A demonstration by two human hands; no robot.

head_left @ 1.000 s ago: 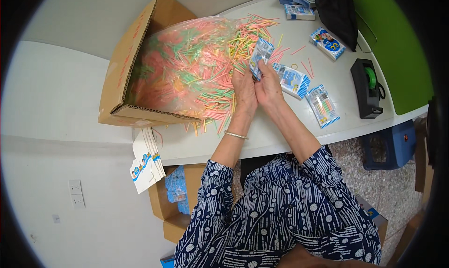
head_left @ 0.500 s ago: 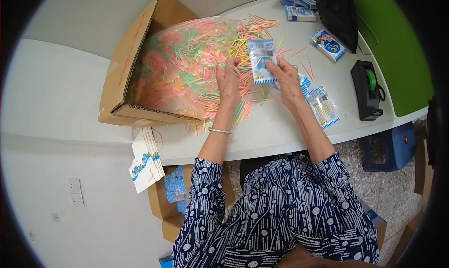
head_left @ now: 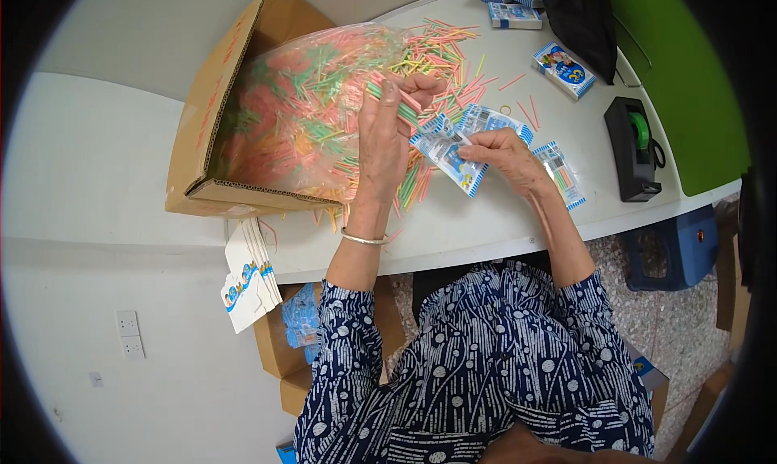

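Note:
My left hand [head_left: 382, 148] is closed round a small bundle of thin coloured sticks [head_left: 396, 104], pink and green, held up over the loose pile. Beside it, my right hand [head_left: 511, 163] pinches a blue-and-white plastic packet [head_left: 453, 158] between thumb and fingers. The packet's upper end is close to the ends of the sticks; I cannot tell if they touch. Behind my right hand lies another blue-and-white packet [head_left: 486, 121]. A clear-windowed packet with sticks inside [head_left: 560, 174] rests to its right. Loose pink, yellow and green sticks [head_left: 445, 43] spread over the table.
A tipped cardboard box [head_left: 212, 112] holds a large clear bag of sticks [head_left: 312, 100]. Right of my hands stand a black tape dispenser [head_left: 634, 152], a small printed box [head_left: 564, 70] and a black bag [head_left: 581, 23]. Folded white cartons [head_left: 251, 278] hang at the table's near left edge.
My left hand has risen slightly and turned, now showing a bundle of sticks in its fingers. My right hand has lowered and tilted the packet, uncovering another packet behind it.

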